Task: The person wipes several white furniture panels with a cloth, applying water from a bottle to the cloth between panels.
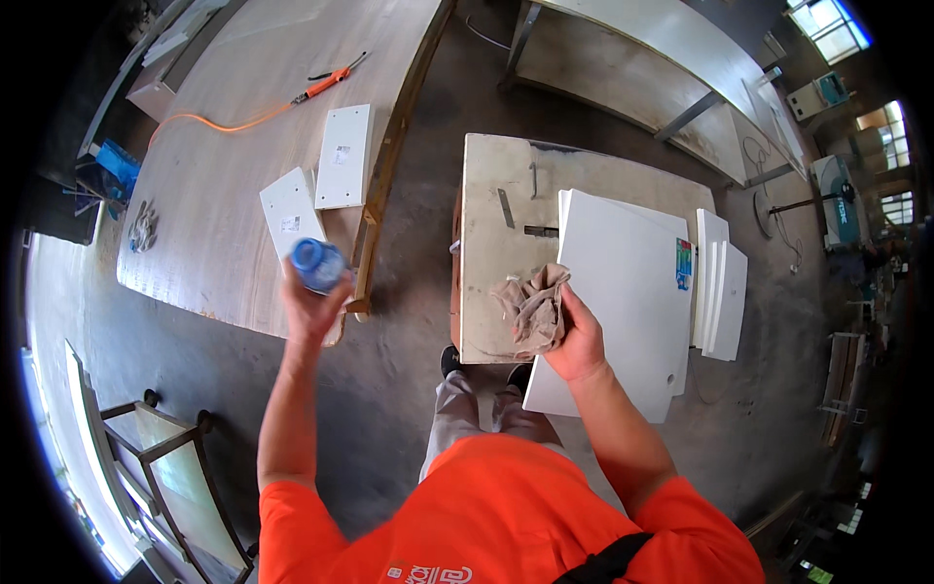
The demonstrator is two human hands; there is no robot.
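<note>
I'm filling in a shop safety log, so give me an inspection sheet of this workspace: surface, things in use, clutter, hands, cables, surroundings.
Surface: worn bench, marked and stained; a large white panel on it overhangs the near edge.
Things in use: blue container, blurred, contents unclear; crumpled brown cloth.
Clutter: metal strip on the bench; white boards on the long table.
Hands: left hand grips the container; right hand holds the cloth.
Cables: orange hose crosses the long table to an air gun.
Surroundings: wheeled cart on the floor at lower left.
</note>
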